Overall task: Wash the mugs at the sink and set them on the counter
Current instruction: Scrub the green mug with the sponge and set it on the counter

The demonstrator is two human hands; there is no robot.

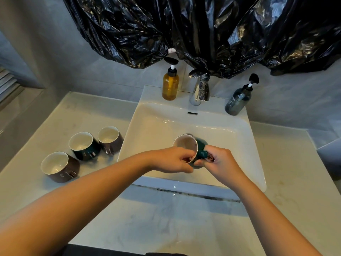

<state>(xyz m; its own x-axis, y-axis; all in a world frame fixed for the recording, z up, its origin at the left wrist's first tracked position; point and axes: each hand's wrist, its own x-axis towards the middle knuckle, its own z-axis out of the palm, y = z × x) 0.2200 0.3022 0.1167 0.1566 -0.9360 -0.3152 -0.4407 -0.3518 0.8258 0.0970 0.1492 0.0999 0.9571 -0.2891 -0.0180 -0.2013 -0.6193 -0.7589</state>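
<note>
Over the white sink a dark green mug with a pale inside is tilted, its mouth facing left and up. My right hand grips its handle side. My left hand pinches the mug's rim, fingertips inside the mouth. Three mugs stand upright on the counter to the left of the sink: a brown mug nearest me, a green mug in the middle, and a second brown mug closest to the sink. No water runs from the chrome faucet.
An amber pump bottle stands left of the faucet on the sink's back ledge. On the right stands a dark grey pump bottle. Black plastic sheeting hangs on the wall above. Counter to the right of the sink holds nothing.
</note>
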